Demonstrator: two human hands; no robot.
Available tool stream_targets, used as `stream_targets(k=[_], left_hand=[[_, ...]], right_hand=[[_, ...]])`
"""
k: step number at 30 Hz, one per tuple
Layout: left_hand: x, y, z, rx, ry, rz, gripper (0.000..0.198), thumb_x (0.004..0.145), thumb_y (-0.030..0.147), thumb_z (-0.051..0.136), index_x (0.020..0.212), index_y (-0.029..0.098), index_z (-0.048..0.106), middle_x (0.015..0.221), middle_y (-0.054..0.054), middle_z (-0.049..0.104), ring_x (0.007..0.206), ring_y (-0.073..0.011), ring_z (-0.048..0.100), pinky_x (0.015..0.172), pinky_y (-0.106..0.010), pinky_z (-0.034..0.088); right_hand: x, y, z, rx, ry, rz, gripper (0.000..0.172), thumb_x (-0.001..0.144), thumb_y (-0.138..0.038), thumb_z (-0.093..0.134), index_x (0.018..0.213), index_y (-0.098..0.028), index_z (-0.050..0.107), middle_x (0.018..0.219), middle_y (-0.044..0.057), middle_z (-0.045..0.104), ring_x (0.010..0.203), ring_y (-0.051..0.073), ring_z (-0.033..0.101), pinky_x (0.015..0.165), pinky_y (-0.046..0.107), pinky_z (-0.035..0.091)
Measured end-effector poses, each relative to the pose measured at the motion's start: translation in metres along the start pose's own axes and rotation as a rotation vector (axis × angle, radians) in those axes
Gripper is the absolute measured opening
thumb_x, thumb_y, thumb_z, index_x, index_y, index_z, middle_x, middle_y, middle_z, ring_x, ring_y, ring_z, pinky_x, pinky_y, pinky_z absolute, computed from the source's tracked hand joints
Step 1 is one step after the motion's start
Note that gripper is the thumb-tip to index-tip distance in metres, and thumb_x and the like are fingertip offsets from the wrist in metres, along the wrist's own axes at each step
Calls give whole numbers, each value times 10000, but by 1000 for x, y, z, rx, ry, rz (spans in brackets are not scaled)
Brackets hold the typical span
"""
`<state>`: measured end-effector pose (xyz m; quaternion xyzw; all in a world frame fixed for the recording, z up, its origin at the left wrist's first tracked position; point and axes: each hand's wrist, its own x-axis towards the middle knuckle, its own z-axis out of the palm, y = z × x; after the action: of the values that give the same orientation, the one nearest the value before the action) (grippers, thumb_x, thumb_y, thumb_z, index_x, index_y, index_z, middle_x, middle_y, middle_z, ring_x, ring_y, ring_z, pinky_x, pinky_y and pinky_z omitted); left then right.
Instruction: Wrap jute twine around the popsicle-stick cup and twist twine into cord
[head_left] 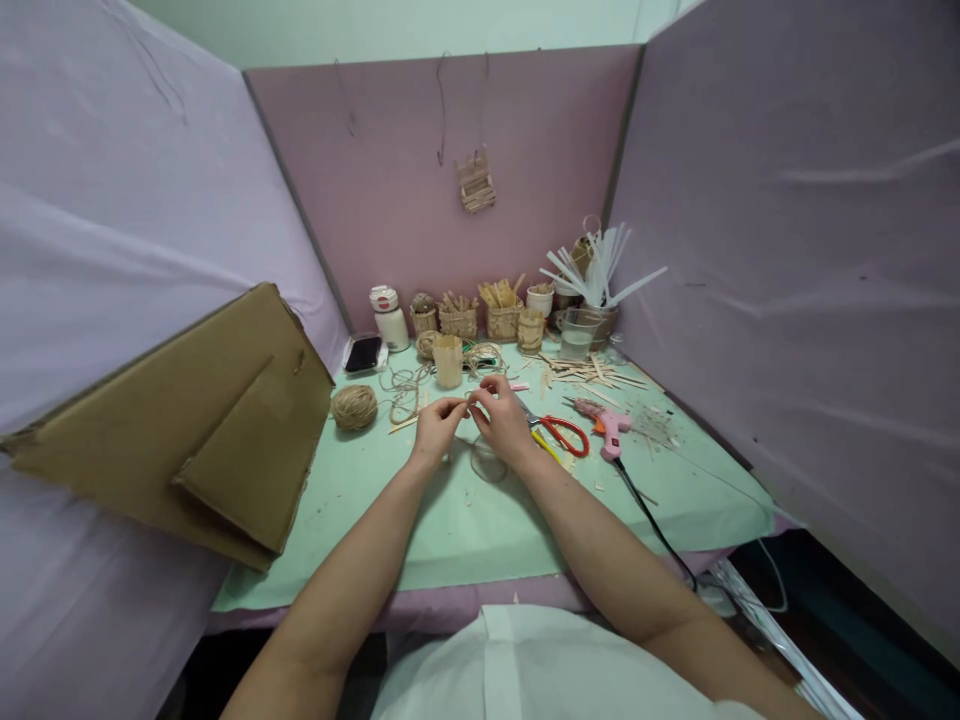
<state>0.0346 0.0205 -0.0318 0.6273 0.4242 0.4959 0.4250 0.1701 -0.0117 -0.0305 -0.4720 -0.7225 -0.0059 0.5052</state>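
Observation:
Over the middle of the green-covered table, my left hand [437, 428] and my right hand [501, 424] meet, their fingertips pinched close together. Between them is a thin strand of twine, mostly hidden by the fingers. Below the hands shows a loose loop of twine [489, 464]. A pale wooden cup [448, 362] made of flat sticks stands just beyond my left hand. Right of my right hand lie red-handled scissors [564, 436], partly covered by it, and a yellow-handled tool [545, 446]. A ball of twine [354, 408] rests to the left.
A pink glue gun [613, 428] with a black cord lies at right. Behind it are loose wooden sticks [592, 370], a cup of water [576, 335] and white glue sticks [600, 265]. A phone [364, 354] and glue bottle [390, 320] stand back left; folded cardboard [157, 420] leans left.

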Motion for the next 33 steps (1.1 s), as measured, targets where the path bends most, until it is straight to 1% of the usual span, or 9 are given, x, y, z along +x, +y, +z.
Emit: stream_targets(k=[3, 5, 11, 16, 19, 25, 29, 31, 33], left_hand=[[-1, 1, 0, 38, 7, 28, 202, 694, 333, 617, 747, 148, 678, 659, -28, 645, 670, -150, 580, 674, -263, 440], [-2, 2, 0, 65, 11, 42, 206, 698, 332, 607, 755, 146, 677, 647, -22, 637, 646, -142, 568, 648, -255, 432], [-4, 6, 0, 105, -14, 52, 216, 709, 324, 578, 765, 143, 680, 600, -3, 588, 599, -125, 527, 598, -237, 405], [-7, 13, 2, 157, -69, 60, 209, 707, 333, 577, 708, 152, 683, 565, -1, 574, 574, -128, 504, 575, -242, 390], [-9, 14, 3, 195, -106, 77, 213, 719, 327, 564, 712, 152, 686, 570, -7, 584, 576, -132, 504, 569, -246, 388], [-7, 6, 2, 210, -96, 57, 246, 738, 353, 550, 736, 141, 675, 586, -7, 585, 584, -129, 512, 584, -241, 390], [-7, 7, 2, 196, -97, 51, 290, 740, 407, 552, 696, 145, 669, 574, -3, 571, 586, -129, 504, 579, -235, 378], [-7, 9, 2, 178, -91, 43, 302, 732, 426, 562, 661, 149, 658, 559, 1, 557, 580, -128, 492, 570, -233, 371], [-7, 10, 3, 161, -84, 29, 299, 722, 429, 574, 625, 154, 644, 547, 3, 546, 574, -127, 481, 566, -233, 367]], right_hand=[[0, 2, 3, 41, 24, 28, 113, 844, -201, 485, 828, -200, 597, 959, 78, 488, 904, 192, 498, 816, 328, 431], [1, 3, 5, 102, 27, 79, 111, 846, -211, 479, 811, -198, 584, 915, 70, 513, 905, 197, 502, 817, 330, 421], [5, 2, 5, 297, 9, 273, 117, 808, -242, 473, 722, -200, 540, 802, 31, 552, 819, 181, 515, 758, 303, 407], [4, 9, 13, 395, 83, 455, 116, 749, -284, 497, 686, -194, 534, 733, 3, 553, 734, 157, 504, 701, 281, 398], [3, 13, 17, 467, 111, 551, 139, 726, -322, 508, 693, -190, 540, 685, -8, 551, 679, 148, 492, 651, 268, 390], [2, 12, 12, 642, -8, 649, 195, 688, -371, 568, 687, -178, 540, 619, -31, 518, 582, 117, 463, 557, 239, 378], [2, 10, 12, 733, -61, 737, 226, 674, -394, 578, 737, -180, 547, 679, -15, 568, 618, 121, 509, 526, 220, 387], [2, 10, 14, 749, -47, 746, 233, 669, -396, 578, 755, -181, 549, 717, -4, 593, 653, 127, 532, 534, 216, 394], [2, 11, 16, 734, 3, 713, 220, 665, -381, 582, 753, -182, 550, 709, -4, 594, 658, 128, 536, 540, 218, 394]])
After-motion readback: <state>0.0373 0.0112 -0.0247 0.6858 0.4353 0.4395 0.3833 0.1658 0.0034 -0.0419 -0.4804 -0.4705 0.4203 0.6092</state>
